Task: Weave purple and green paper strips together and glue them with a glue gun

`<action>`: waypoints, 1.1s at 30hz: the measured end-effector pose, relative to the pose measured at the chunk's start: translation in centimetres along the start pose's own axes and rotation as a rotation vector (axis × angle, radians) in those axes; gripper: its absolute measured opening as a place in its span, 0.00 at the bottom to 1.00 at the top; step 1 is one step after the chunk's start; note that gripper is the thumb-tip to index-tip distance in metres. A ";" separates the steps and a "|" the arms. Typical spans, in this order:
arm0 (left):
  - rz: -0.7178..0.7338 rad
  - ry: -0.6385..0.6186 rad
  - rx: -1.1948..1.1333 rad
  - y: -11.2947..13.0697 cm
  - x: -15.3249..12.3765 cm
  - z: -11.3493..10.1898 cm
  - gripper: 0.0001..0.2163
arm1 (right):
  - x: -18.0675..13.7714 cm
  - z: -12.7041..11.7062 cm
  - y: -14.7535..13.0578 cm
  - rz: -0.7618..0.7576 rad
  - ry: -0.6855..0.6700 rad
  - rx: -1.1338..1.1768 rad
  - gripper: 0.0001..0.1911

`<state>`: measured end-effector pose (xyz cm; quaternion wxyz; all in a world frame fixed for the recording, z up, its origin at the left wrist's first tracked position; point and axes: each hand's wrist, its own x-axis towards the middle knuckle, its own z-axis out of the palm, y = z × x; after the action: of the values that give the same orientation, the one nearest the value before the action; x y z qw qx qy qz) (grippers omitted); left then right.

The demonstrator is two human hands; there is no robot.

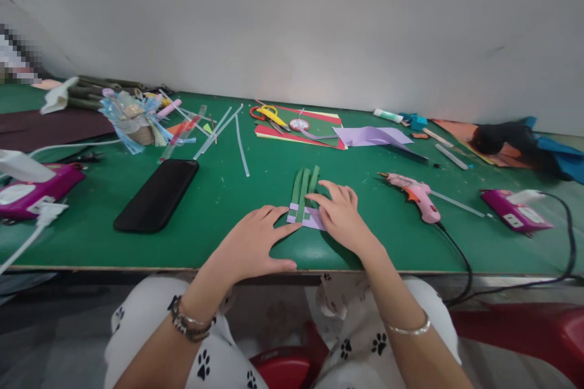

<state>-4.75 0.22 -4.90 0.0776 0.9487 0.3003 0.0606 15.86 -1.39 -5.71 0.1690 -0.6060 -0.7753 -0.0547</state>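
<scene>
Several green paper strips point(305, 185) stand side by side on the table, interlaced near their lower ends with light purple strips point(314, 219). My left hand point(255, 242) lies at the left of this small weave, its fingers stretched out and two fingertips touching the left edge; the thumb is spread apart near the table's front edge. Over the right side of the weave rests my right hand point(340, 216), fingers apart, one fingertip at the rightmost green strip. It covers the right end of the purple strips. No firm grip shows in either hand.
A pink glue gun point(415, 192) lies at right, its cord running over the front edge. A black phone point(157, 196) lies left. Purple power strips point(515, 209) sit at both sides. Behind are yellow-handled scissors point(271, 115), purple paper point(371, 136), glue sticks point(241, 146) and a ruler point(182, 134).
</scene>
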 end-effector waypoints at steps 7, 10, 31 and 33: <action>-0.043 0.056 -0.016 0.1 0.2 0.1 0.26 | -0.8 -1.2 0.0 0.095 0.095 0.053 0.12; -0.163 0.137 -0.004 0.3 0.7 0.8 0.25 | -1.4 -1.1 -0.2 0.073 -0.003 0.129 0.11; -0.197 0.132 0.021 0.6 1.4 1.2 0.22 | -0.9 0.1 -0.7 0.051 -0.042 0.346 0.16; -0.206 0.152 0.024 0.7 1.5 1.2 0.21 | -0.8 0.2 -0.6 0.074 -0.017 0.344 0.13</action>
<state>-2.97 0.43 -5.84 0.0490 0.9063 0.4021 0.1205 15.41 -2.22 -6.14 0.2656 -0.5968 -0.7517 0.0905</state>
